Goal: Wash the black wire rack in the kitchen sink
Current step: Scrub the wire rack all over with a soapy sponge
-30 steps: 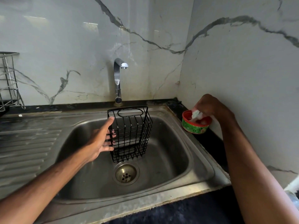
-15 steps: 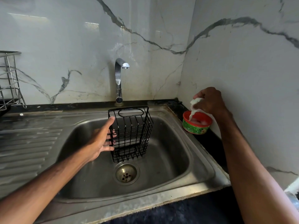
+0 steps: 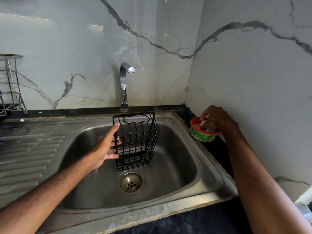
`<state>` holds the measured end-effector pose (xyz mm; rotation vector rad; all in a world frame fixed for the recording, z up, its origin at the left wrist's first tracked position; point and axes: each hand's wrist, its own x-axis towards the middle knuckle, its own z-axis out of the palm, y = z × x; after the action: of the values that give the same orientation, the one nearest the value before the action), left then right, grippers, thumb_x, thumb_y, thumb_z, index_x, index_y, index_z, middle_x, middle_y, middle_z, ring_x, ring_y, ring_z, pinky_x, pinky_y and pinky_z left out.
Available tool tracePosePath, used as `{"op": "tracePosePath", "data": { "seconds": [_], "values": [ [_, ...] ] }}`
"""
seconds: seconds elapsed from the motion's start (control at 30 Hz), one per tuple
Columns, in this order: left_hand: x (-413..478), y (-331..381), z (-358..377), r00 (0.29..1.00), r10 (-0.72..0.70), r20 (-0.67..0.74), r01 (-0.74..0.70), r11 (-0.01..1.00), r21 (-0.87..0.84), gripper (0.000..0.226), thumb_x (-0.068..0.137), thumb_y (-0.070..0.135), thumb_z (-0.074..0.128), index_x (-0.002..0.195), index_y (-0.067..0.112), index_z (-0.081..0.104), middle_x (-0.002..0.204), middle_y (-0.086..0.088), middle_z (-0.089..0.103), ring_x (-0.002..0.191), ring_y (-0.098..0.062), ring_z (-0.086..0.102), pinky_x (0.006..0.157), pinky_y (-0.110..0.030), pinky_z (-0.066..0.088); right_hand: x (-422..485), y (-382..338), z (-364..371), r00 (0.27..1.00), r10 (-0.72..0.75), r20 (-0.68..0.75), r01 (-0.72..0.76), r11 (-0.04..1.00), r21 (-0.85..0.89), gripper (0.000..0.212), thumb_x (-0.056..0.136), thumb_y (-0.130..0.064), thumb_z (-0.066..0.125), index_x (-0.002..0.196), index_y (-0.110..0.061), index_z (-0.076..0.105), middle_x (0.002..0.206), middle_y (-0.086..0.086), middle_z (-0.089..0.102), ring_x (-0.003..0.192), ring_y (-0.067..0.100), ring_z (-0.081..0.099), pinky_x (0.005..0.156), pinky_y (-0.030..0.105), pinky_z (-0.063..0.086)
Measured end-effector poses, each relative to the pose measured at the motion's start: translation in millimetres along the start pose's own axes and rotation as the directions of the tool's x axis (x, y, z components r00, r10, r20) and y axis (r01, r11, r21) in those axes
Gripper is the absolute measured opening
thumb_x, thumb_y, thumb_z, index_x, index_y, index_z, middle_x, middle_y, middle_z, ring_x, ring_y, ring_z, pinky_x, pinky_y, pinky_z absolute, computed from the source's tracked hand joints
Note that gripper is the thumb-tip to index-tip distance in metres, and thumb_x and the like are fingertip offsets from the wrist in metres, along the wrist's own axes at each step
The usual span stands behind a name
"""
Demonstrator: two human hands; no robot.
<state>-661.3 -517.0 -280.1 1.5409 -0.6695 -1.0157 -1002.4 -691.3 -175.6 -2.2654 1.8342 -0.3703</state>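
Black wire rack (image 3: pixel 137 143) upright in sink (image 3: pixel 179 168), flat left hand (image 3: pixel 104 149) against it; right hand (image 3: pixel 217 119) around white wad (image 3: pixel 203 123) in illegible-label tub (image 3: pixel 200 134).

Steel sink (image 3: pixel 211 174) set in black countertop (image 3: pixel 217 154), ribbed drainboard (image 3: pixel 30 149) at left. Black wire rack (image 3: pixel 136 141) upright in basin, just behind drain (image 3: pixel 131 183). Green tub (image 3: pixel 202 135), red rim, on countertop right of sink. Chrome wire stand (image 3: pixel 10 85) far left.

Rack (image 3: pixel 140 141) black, a grid of thin wires; sink (image 3: pixel 168 210) dull steel grey, its drainboard ribbed; drain (image 3: pixel 131 183) brassy; tap (image 3: pixel 123 81) chrome; wall (image 3: pixel 253 81) white marble with dark grey veins; counter (image 3: pixel 216 149) black; tub (image 3: pixel 200 134) green and patterned, red-rimmed, with a white lump (image 3: pixel 203 123) inside.
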Motion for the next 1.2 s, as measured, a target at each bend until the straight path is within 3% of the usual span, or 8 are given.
{"op": "tracePosePath", "data": {
  "seconds": [0.33, 0.47, 0.6, 0.73, 0.87, 0.93, 1.07, 1.2],
  "values": [
    [0.9, -0.6, -0.6, 1.0, -0.004, -0.006, 0.004, 1.0, 0.001, 0.06, 0.09, 0.067, 0.057, 0.118, 0.014, 0.059, 0.11, -0.01, 0.064, 0.101, -0.031, 0.063, 0.083, -0.051, 0.055, 2.9, -5.8, 15.1, 0.998, 0.002, 0.059, 0.001, 0.999, -0.053, 0.072, 0.058, -0.057, 0.065, 0.12, -0.021, 0.071, 0.128, 0.011, 0.064, 0.113, 0.037, 0.062, 0.093, 0.04, 0.054],
    [0.1, -1.1, 0.3, 1.0, -0.004, 0.004, 0.004, 1.0, -0.002, 0.055, 0.091, 0.066, 0.057, 0.116, 0.016, 0.056, 0.107, -0.01, 0.062, 0.094, -0.028, 0.063, 0.082, -0.049, 0.056, -4.4, -7.8, 8.4, 0.999, 0.037, 0.03, -0.038, 0.999, 0.029, 0.068, 0.044, -0.053, 0.079, 0.103, -0.021, 0.077, 0.108, 0.01, 0.071, 0.098, 0.031, 0.068, 0.081, 0.035, 0.058],
    [0.1, -0.6, 0.9, 1.0, -0.002, 0.002, 0.002, 1.0, 0.002, 0.054, 0.091, 0.066, 0.057, 0.112, 0.016, 0.059, 0.105, -0.009, 0.063, 0.093, -0.027, 0.064, 0.082, -0.049, 0.056, -9.2, -6.6, -10.1, 0.999, 0.009, -0.045, 0.0, 0.98, 0.199, 0.023, 0.059, -0.022, 0.093, 0.067, -0.033, 0.074, 0.08, -0.002, 0.074, 0.08, 0.014, 0.068, 0.07, 0.024, 0.05],
    [0.0, -0.2, 0.4, 1.0, -0.003, -0.008, 0.003, 1.0, 0.001, 0.057, 0.091, 0.066, 0.057, 0.115, 0.014, 0.059, 0.108, -0.01, 0.065, 0.097, -0.03, 0.064, 0.084, -0.051, 0.056, -7.9, -6.1, -12.4, 0.994, -0.023, -0.108, 0.068, 0.899, 0.433, 0.016, 0.068, -0.009, 0.083, 0.082, -0.017, 0.082, 0.082, 0.005, 0.077, 0.085, 0.018, 0.073, 0.086, 0.041, 0.06],
    [-0.5, 0.1, 0.2, 1.0, -0.004, -0.007, 0.004, 1.0, 0.002, 0.06, 0.091, 0.066, 0.057, 0.119, 0.013, 0.058, 0.108, -0.009, 0.064, 0.099, -0.031, 0.064, 0.084, -0.051, 0.056, 3.7, -5.8, -5.9, 0.996, 0.052, -0.069, -0.002, 0.809, 0.588, 0.046, 0.04, -0.034, 0.079, 0.082, -0.014, 0.082, 0.082, 0.008, 0.078, 0.085, 0.025, 0.075, 0.088, 0.049, 0.06],
    [-0.9, 0.3, 0.9, 1.0, -0.002, -0.006, 0.002, 1.0, 0.005, 0.058, 0.092, 0.065, 0.056, 0.118, 0.014, 0.058, 0.106, -0.009, 0.064, 0.097, -0.03, 0.064, 0.086, -0.052, 0.055, 9.9, -2.4, -0.5, 0.998, 0.065, 0.002, -0.053, 0.794, 0.606, 0.034, 0.047, -0.031, 0.081, 0.076, -0.014, 0.081, 0.083, 0.009, 0.077, 0.085, 0.025, 0.074, 0.089, 0.051, 0.059],
    [-1.7, 1.2, 1.6, 1.0, 0.002, -0.007, -0.002, 1.0, 0.009, 0.058, 0.092, 0.065, 0.056, 0.118, 0.014, 0.058, 0.106, -0.009, 0.065, 0.098, -0.03, 0.065, 0.087, -0.052, 0.055, 7.3, -1.0, 0.8, 0.993, 0.087, -0.083, -0.026, 0.827, 0.561, 0.037, 0.056, -0.044, 0.09, 0.075, -0.014, 0.08, 0.078, 0.008, 0.077, 0.08, 0.024, 0.075, 0.089, 0.044, 0.06],
    [-1.9, 1.1, 1.7, 1.0, 0.004, -0.009, -0.004, 1.0, 0.005, 0.056, 0.092, 0.065, 0.056, 0.117, 0.014, 0.057, 0.104, -0.008, 0.064, 0.096, -0.029, 0.064, 0.085, -0.051, 0.056, -1.1, -10.0, -6.3, 0.968, 0.06, -0.245, 0.063, 0.883, 0.466, 0.027, 0.069, -0.015, 0.09, 0.092, -0.006, 0.079, 0.088, 0.011, 0.075, 0.074, 0.016, 0.067, 0.074, 0.026, 0.055]
  ]
}}
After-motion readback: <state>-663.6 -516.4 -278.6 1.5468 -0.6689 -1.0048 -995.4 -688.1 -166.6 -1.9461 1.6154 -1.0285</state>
